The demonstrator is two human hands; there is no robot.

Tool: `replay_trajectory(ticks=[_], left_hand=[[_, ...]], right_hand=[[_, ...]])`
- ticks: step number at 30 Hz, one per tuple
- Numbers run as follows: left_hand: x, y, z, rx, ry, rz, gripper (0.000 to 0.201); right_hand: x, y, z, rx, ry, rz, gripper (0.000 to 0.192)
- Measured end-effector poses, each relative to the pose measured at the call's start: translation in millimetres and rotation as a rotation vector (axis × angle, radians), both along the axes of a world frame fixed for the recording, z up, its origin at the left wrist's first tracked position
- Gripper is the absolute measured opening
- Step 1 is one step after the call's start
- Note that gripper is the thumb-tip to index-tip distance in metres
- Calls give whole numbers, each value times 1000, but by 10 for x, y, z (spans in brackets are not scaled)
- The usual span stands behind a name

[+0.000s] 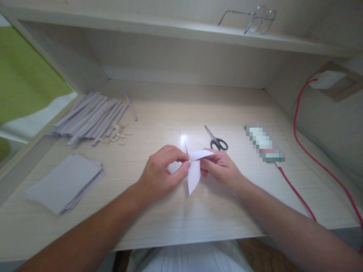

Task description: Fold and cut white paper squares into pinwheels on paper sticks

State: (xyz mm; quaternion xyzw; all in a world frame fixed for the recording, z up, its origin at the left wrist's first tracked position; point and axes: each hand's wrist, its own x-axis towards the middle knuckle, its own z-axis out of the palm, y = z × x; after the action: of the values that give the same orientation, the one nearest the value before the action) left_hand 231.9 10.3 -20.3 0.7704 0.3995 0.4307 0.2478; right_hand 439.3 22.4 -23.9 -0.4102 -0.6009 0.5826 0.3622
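Note:
Between my hands, above the desk, is a white paper pinwheel shape [194, 175] with several pointed flaps. My left hand [163, 168] pinches it near its middle, thumb and forefinger pressed together. On the other side my right hand [219, 166] grips one flap between thumb and fingers. A thin pale strand [179, 136] curves on the desk just behind the paper. Black-handled scissors [216, 140] lie a little beyond my right hand, blades pointing away and to the left.
A pile of rolled paper sticks [87, 117] lies at the back left, with pale scraps [116, 134] and one loose stick [130, 105]. Nearer is a paper stack [65, 181]. On the right are a phone [263, 143] and red cable [297, 143]; glasses [259, 19] rest on the shelf.

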Motion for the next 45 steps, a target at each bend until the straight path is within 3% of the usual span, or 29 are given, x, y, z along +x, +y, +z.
replay_trajectory(ticks=[26, 37, 45], left_hand=[[-5, -15, -13, -55, 23, -98, 7], [5, 7, -19, 18, 62, -86, 10], [3, 25, -23, 59, 76, -84, 9]], right_hand=[[21, -13, 42, 55, -56, 74, 19], [10, 4, 55, 1, -66, -10, 14], [-13, -19, 22, 3, -17, 22, 16]])
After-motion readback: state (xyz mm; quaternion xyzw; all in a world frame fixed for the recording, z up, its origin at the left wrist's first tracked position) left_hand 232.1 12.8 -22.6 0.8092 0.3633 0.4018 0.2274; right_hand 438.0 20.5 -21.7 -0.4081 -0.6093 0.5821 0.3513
